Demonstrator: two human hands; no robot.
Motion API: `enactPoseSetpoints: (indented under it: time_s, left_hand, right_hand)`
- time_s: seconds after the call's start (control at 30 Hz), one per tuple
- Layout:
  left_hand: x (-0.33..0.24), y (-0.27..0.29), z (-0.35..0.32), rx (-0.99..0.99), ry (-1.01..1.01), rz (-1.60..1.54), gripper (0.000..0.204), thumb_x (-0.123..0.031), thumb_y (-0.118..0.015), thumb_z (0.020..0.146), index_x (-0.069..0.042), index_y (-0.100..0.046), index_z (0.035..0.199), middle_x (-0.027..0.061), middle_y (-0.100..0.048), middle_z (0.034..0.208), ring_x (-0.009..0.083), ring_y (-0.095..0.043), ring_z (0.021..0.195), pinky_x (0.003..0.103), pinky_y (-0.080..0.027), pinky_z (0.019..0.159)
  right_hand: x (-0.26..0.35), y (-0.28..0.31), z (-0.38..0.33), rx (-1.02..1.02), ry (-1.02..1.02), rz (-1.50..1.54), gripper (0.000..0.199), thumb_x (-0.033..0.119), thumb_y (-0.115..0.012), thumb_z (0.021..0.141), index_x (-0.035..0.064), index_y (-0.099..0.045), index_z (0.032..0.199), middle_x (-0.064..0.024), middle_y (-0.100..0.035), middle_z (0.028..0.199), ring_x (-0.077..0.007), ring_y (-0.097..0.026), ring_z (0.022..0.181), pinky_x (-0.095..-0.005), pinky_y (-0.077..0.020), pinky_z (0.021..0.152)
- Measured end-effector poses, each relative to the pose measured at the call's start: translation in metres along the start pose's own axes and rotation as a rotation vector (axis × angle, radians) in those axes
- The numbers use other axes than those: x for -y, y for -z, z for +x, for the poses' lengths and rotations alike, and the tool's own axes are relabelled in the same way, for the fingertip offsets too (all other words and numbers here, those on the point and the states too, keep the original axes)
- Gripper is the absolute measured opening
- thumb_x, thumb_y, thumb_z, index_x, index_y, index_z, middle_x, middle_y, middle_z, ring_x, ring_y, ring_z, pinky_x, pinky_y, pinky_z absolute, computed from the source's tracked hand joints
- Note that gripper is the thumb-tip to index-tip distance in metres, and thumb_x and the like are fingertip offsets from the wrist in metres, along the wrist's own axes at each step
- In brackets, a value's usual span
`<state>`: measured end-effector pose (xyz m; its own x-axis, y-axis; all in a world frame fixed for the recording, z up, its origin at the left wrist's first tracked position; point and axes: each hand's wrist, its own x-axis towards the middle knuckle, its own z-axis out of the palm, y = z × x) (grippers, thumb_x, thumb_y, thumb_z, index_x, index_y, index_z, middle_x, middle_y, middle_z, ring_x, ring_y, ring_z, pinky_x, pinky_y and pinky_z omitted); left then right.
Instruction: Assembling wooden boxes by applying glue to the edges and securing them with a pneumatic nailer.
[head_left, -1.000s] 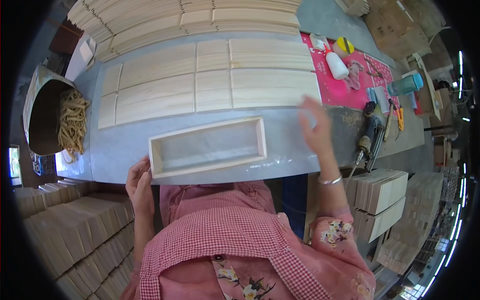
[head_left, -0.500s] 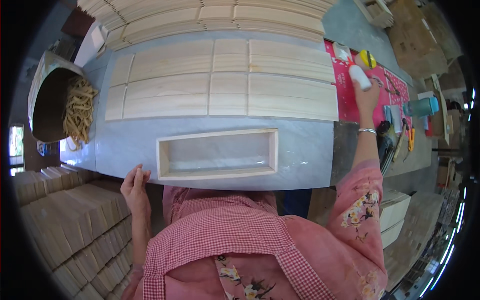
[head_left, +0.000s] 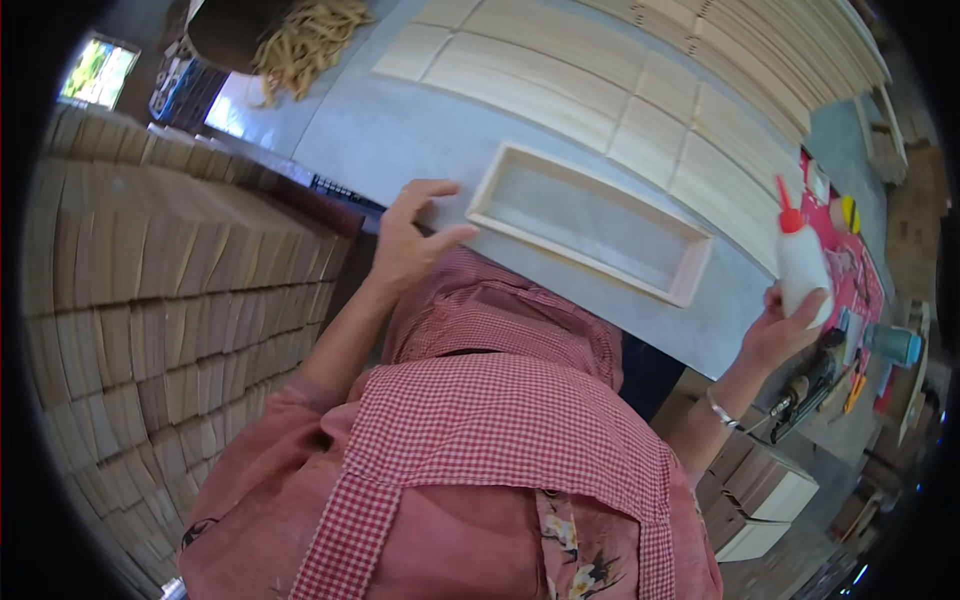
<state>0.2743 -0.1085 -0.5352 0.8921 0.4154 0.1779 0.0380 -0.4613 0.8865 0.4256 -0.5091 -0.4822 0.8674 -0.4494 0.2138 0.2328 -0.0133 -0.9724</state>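
A shallow open wooden box frame [head_left: 590, 222] lies on the grey table [head_left: 400, 130] in front of me. My left hand [head_left: 410, 240] rests at the table's near edge, fingers spread, close to the frame's left end without holding it. My right hand [head_left: 785, 325] grips a white glue bottle with a red nozzle [head_left: 800, 260], held upright to the right of the frame.
Rows of flat wooden panels [head_left: 600, 110] cover the far side of the table. A pink mat [head_left: 850, 270] with small tools lies at the right. A bin of wood shavings [head_left: 300, 35] stands far left. Stacked wooden pieces [head_left: 170, 300] rise on my left, boxes [head_left: 760, 490] at lower right.
My right hand reached to the pink mat, took the glue bottle and brought it back toward the frame. My head turned, tilting the view. My left hand moved up to the table edge.
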Motion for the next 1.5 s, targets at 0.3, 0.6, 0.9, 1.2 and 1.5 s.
enactPoseSetpoints:
  time_s: [0.3,0.6,0.9,1.2,1.5]
  left_hand:
    - [0.029,-0.019,-0.008,-0.029,-0.147,0.041,0.042,-0.014,-0.084,0.076,-0.005,-0.075,0.116,0.0059,-0.066,0.117,0.0253,-0.051,0.117,0.035,-0.044,0.1]
    - [0.035,-0.02,-0.008,-0.025,-0.233,0.048,0.037,-0.014,-0.083,0.077,-0.006,-0.077,0.112,0.0058,-0.068,0.114,0.0256,-0.052,0.115,0.035,-0.045,0.1]
    - [0.036,-0.018,-0.007,0.015,-0.241,0.091,0.038,-0.009,-0.082,0.077,-0.006,-0.076,0.115,0.0066,-0.068,0.114,0.0268,-0.051,0.122,0.036,-0.045,0.103]
    - [0.035,-0.02,-0.005,-0.028,-0.276,0.098,0.038,-0.014,-0.084,0.075,-0.007,-0.077,0.111,0.0051,-0.069,0.105,0.0267,-0.055,0.114,0.036,-0.046,0.1]
    - [0.036,-0.019,-0.006,-0.013,-0.256,0.078,0.038,-0.011,-0.083,0.075,-0.006,-0.077,0.112,0.0059,-0.07,0.105,0.0275,-0.055,0.115,0.037,-0.046,0.1]
  right_hand:
    - [-0.009,-0.075,-0.107,0.685,0.274,-0.197,0.059,0.009,-0.078,0.075,0.0066,-0.051,0.128,-0.013,-0.058,0.125,-0.0263,-0.058,0.105,-0.0337,-0.0549,0.078]
    - [0.001,-0.105,-0.147,0.789,0.008,-0.082,0.07,0.005,-0.082,0.073,0.008,-0.046,0.133,-0.0152,-0.058,0.125,-0.0313,-0.06,0.112,-0.0396,-0.0552,0.092]
    - [-0.003,-0.116,-0.145,0.854,0.093,-0.098,0.068,0.006,-0.082,0.075,0.0075,-0.045,0.132,-0.0155,-0.059,0.125,-0.0311,-0.06,0.11,-0.04,-0.0553,0.092]
    - [-0.006,-0.127,-0.132,0.818,0.252,-0.146,0.066,0.007,-0.083,0.076,0.0063,-0.047,0.13,-0.0149,-0.06,0.121,-0.0288,-0.061,0.107,-0.0382,-0.0551,0.088]
    - [-0.008,-0.146,-0.12,0.741,0.333,-0.195,0.062,0.008,-0.082,0.078,0.0052,-0.047,0.129,-0.0142,-0.06,0.12,-0.028,-0.062,0.102,-0.0367,-0.0545,0.085]
